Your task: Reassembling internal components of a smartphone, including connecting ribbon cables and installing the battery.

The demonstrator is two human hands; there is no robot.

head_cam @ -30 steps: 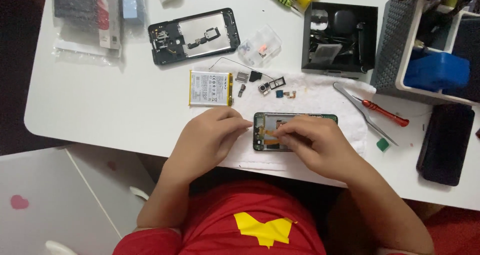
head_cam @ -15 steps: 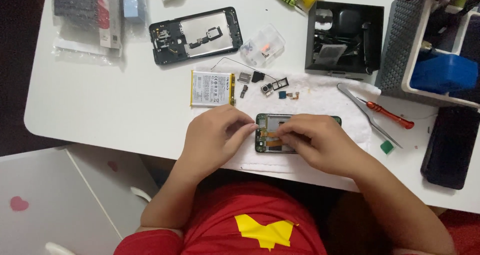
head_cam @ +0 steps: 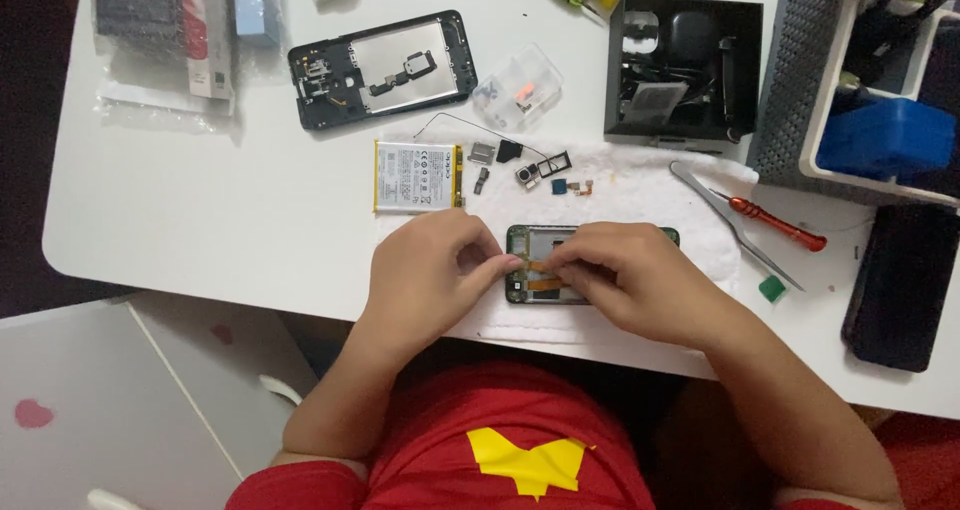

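Both hands work on 1 opened phone body [head_cam: 545, 238], dark green frame, lying flat on a white cloth [head_cam: 640, 185] near the table's front edge, right in front of the person. Left hand [head_cam: 425, 270] rests on the phone's left end, fingers curled in, thumb + forefinger pinched narrow at the frame's edge. Right hand [head_cam: 635, 275] covers the mid and right part of the phone, fingertips pressed close together on an orange flex strip [head_cam: 540, 266]; can't tell if it's gripped or just pressed. The 2 hands' fingertips nearly meet over that strip.

Above the phone on the cloth: 1 flat white battery [head_cam: 418, 176] w/ yellow edge, just left of a loose row of approx 6 small parts [head_cam: 525, 165] (brackets, camera module, tray, tiny connectors). 1 thin black wire [head_cam: 470, 122] curves above them.

Further back on the white table [head_cam: 200, 200]: 1 black back frame [head_cam: 382, 68] w/ silver plate, 1 clear plastic bag [head_cam: 515, 90] of bits beside it, 1 black open box [head_cam: 685, 65].

Right of the phone: 1 pair of metal tweezers [head_cam: 735, 225], 1 red-handled screwdriver [head_cam: 778, 222] crossing near it, 1 small green square [head_cam: 771, 288]. 1 dark phone-shaped slab [head_cam: 900, 285] lies at far right, well apart from the hands. 1 grey mesh organiser [head_cam: 800, 80] holds a blue item [head_cam: 885, 135].
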